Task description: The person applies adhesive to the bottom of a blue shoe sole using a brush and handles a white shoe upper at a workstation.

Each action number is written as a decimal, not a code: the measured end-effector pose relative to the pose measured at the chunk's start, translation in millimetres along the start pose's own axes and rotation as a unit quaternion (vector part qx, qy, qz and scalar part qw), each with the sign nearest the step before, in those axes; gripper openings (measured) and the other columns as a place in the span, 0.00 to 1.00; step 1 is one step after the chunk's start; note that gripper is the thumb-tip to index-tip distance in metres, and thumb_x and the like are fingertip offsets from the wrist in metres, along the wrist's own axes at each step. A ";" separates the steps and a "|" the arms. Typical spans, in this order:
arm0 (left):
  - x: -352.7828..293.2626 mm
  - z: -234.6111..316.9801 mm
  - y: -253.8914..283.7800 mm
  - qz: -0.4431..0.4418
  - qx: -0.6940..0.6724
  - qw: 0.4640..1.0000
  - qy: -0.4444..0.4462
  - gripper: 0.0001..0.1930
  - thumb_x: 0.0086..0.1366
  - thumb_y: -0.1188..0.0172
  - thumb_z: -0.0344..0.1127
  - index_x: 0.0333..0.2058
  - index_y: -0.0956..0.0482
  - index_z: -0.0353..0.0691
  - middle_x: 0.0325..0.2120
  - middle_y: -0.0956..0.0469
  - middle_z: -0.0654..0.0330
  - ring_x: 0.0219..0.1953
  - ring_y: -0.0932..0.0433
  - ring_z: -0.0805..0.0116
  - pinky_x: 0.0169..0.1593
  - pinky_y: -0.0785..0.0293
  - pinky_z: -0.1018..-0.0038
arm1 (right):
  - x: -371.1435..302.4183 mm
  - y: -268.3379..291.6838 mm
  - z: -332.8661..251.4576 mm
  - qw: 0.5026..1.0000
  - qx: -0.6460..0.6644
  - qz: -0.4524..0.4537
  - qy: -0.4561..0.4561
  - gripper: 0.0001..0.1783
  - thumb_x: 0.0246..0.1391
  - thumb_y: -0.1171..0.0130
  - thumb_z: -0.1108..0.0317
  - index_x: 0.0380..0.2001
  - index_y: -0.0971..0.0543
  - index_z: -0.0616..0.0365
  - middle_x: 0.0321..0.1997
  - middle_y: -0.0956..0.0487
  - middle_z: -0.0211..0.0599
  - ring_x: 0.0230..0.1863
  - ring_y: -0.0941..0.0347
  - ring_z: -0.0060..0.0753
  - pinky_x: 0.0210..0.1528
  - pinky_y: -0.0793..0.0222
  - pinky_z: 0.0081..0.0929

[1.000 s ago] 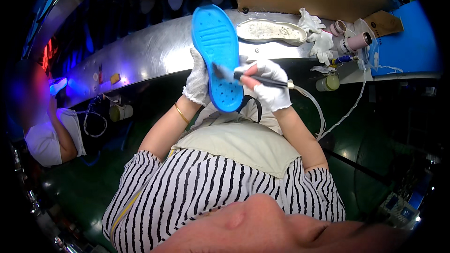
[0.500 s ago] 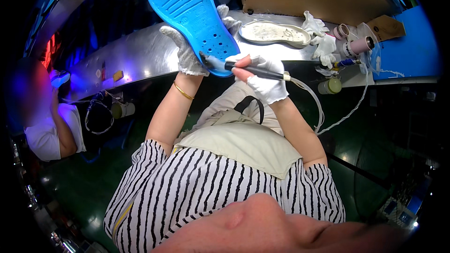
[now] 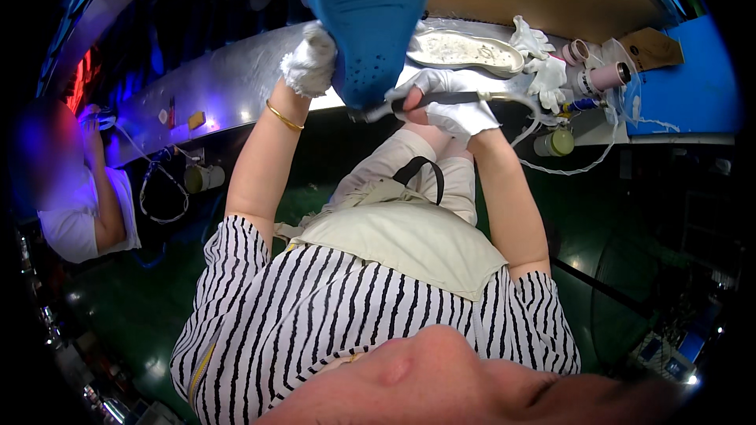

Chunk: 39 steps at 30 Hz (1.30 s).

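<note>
A blue shoe sole [image 3: 368, 27] with ridges and small holes stands tilted at the top, its upper end cut off by the picture's edge. My left hand [image 3: 309, 61], in a knitted white glove, grips its left side; some fingers are hidden behind it. My right hand [image 3: 449, 109], in a white glove with bare fingertips, is closed round a brush [image 3: 457, 97] with a dark handle and a hose at its rear. The blurred bristles are beside the sole's lower end; whether they touch it I cannot tell. A white sole [image 3: 465, 53] lies on the metal bench [image 3: 228, 83] behind my right hand.
White gloves [image 3: 546, 79], a pink cup [image 3: 609, 76] and a brown packet [image 3: 650, 49] lie to the right, beside a blue panel [image 3: 693, 83]. A jar [image 3: 561, 142] hangs below the bench edge. Another person [image 3: 87, 205] works at the far left.
The blue sole has swung right and tipped more upright, turning darker. My left hand went up with it. The brush has come off the sole's face to its lower end.
</note>
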<state>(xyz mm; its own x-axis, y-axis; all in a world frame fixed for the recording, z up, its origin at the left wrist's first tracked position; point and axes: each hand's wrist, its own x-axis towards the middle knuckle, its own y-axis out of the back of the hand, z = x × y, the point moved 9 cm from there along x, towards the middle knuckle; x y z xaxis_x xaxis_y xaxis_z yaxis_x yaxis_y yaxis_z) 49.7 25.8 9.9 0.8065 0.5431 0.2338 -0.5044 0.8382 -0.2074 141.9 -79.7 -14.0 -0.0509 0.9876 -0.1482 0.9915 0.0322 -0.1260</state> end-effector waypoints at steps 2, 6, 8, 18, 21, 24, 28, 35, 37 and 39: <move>1.3 -0.1 2.4 0.002 0.025 1.000 0.017 0.57 0.38 0.51 0.79 0.57 0.41 0.37 0.46 0.29 0.46 0.45 0.24 0.57 0.45 0.23 0.65 | 4.7 -0.9 2.0 0.993 -0.104 -0.045 -0.018 0.07 0.41 0.43 0.83 0.26 0.23 0.61 0.36 0.23 0.39 0.34 0.26 0.26 0.39 0.27 0.23; 8.4 -5.2 1.0 0.011 0.024 0.996 0.085 0.56 0.38 0.50 0.79 0.56 0.38 0.36 0.45 0.27 0.46 0.44 0.23 0.57 0.43 0.22 0.65 | 2.5 -1.2 -27.5 0.984 -0.037 0.001 0.173 0.06 0.39 0.43 0.82 0.24 0.24 0.60 0.33 0.23 0.36 0.36 0.26 0.25 0.38 0.29 0.21; 10.0 -16.7 6.4 0.039 0.002 0.991 0.128 0.51 0.43 0.49 0.76 0.55 0.36 0.36 0.43 0.26 0.47 0.42 0.22 0.59 0.42 0.22 0.67 | -0.7 -11.4 -42.0 0.941 -0.214 0.011 0.261 0.06 0.38 0.43 0.81 0.24 0.25 0.60 0.33 0.23 0.37 0.35 0.26 0.26 0.38 0.30 0.22; 10.4 -18.7 12.9 0.145 0.069 0.962 0.220 0.45 0.49 0.48 0.72 0.55 0.34 0.39 0.41 0.26 0.47 0.38 0.22 0.59 0.38 0.22 0.68 | 10.7 -2.1 -35.5 0.963 -0.147 0.018 0.224 0.07 0.38 0.44 0.82 0.23 0.24 0.60 0.31 0.24 0.36 0.33 0.28 0.27 0.35 0.30 0.21; 10.5 -24.9 19.2 0.123 0.089 0.957 0.247 0.47 0.49 0.49 0.73 0.57 0.36 0.41 0.45 0.28 0.44 0.43 0.24 0.56 0.41 0.23 0.64 | 10.7 -6.3 -26.4 0.969 -0.203 0.001 0.139 0.06 0.37 0.43 0.81 0.22 0.24 0.59 0.29 0.24 0.35 0.32 0.28 0.28 0.35 0.31 0.22; 8.9 -23.8 18.1 0.116 0.108 0.954 0.253 0.48 0.48 0.48 0.73 0.58 0.37 0.40 0.47 0.30 0.43 0.46 0.26 0.56 0.42 0.24 0.64 | 10.6 -2.3 -33.5 0.961 -0.183 -0.054 0.201 0.06 0.36 0.45 0.81 0.22 0.24 0.59 0.28 0.24 0.36 0.32 0.28 0.29 0.36 0.31 0.22; 9.4 -17.0 13.7 0.124 0.091 0.957 0.244 0.48 0.49 0.50 0.74 0.58 0.38 0.40 0.47 0.30 0.43 0.45 0.26 0.56 0.41 0.24 0.65 | 10.3 6.9 -58.0 0.928 -0.243 0.037 0.280 0.08 0.36 0.45 0.82 0.21 0.25 0.58 0.26 0.24 0.36 0.31 0.28 0.31 0.36 0.32 0.24; 9.4 17.6 43.4 0.174 0.039 0.982 0.063 0.47 0.51 0.55 0.74 0.58 0.41 0.40 0.50 0.31 0.48 0.50 0.28 0.56 0.52 0.29 0.61 | 0.9 18.0 -60.3 0.937 -0.231 0.035 0.259 0.06 0.36 0.41 0.79 0.22 0.26 0.59 0.26 0.25 0.31 0.31 0.29 0.25 0.35 0.32 0.22; 7.5 40.1 39.4 0.134 -0.144 0.979 -0.057 0.46 0.54 0.59 0.73 0.60 0.46 0.43 0.54 0.35 0.52 0.55 0.33 0.57 0.62 0.42 0.61 | 0.2 32.1 -56.9 0.962 -0.141 0.091 0.215 0.08 0.43 0.38 0.78 0.28 0.26 0.58 0.31 0.23 0.31 0.32 0.28 0.20 0.35 0.31 0.18; 1.2 31.9 48.4 0.076 -0.277 0.958 -0.011 0.45 0.54 0.60 0.73 0.59 0.42 0.42 0.53 0.33 0.53 0.51 0.28 0.59 0.55 0.31 0.63 | 3.4 38.0 -49.2 0.975 -0.065 0.113 0.182 0.11 0.44 0.37 0.79 0.32 0.26 0.58 0.32 0.23 0.32 0.31 0.27 0.20 0.35 0.30 0.16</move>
<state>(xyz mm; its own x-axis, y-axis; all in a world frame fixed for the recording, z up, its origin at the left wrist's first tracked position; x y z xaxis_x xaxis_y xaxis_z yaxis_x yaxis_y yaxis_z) 16.4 68.6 30.4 0.7271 0.6627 0.1794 -0.3689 0.5975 -0.7120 185.3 -67.6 29.0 0.1929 0.9598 0.2037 0.9804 -0.1968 -0.0009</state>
